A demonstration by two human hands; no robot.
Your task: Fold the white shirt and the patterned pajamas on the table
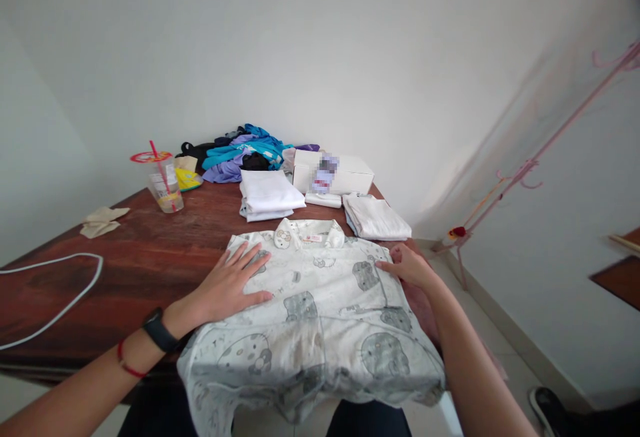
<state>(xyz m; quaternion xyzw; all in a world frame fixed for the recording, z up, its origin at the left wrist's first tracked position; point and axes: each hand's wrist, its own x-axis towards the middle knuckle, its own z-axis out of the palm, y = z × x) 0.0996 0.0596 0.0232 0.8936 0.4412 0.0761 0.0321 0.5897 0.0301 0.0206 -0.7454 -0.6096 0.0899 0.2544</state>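
A pale shirt printed with grey cartoon cats [320, 317] lies spread on the dark wooden table [150, 257], its lower part hanging over the near edge. My left hand [233, 283] rests flat on the shirt's left side, fingers spread. My right hand [407, 267] has its fingers closed on the shirt's right edge near the sleeve. A black watch and a red string sit on my left wrist.
Behind the shirt lie two folded white stacks [267, 195] [377, 218], a white box [333, 171] and a heap of blue, purple and black clothes [240, 150]. A plastic cup with a red straw [164, 183], a beige cloth [103, 221] and a white cable [75, 290] are at left. A pink rack [525, 170] leans at right.
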